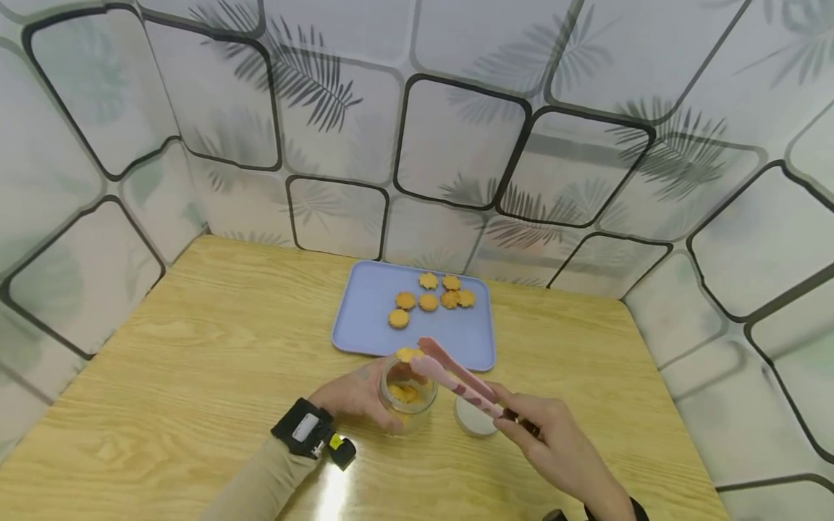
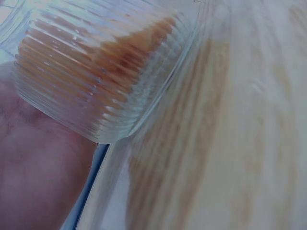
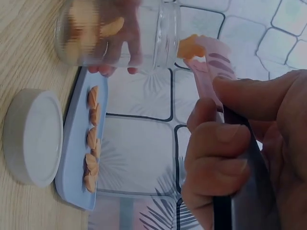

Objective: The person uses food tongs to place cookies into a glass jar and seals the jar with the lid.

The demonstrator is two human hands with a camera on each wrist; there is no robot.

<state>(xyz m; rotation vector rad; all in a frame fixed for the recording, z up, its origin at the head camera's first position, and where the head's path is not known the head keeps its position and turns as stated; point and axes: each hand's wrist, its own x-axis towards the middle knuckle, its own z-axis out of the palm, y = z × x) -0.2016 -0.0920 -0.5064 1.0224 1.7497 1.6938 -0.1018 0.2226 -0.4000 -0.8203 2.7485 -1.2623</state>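
My left hand [image 1: 355,394] is wrapped around a ribbed clear glass jar [image 1: 407,420], which stands upright on the table with small golden-brown cookies [image 1: 402,393] in its bottom. In the left wrist view the palm [image 2: 38,163] lies against the jar's wall [image 2: 100,86]. Pink-tipped tongs [image 1: 465,391] with dark handles are gripped in my right hand [image 1: 560,445]. Between the tong tips sits one cookie [image 3: 191,47], just over the jar's mouth. A round white lid [image 1: 476,420] lies on the table beside the jar, below the tongs.
A blue-violet tray [image 1: 365,318] rests behind the jar, carrying several scalloped cookies [image 1: 428,302] on its middle and right side. The wood-grain table [image 1: 215,347] reaches back to a patterned fabric wall [image 1: 339,152], which also closes off both sides.
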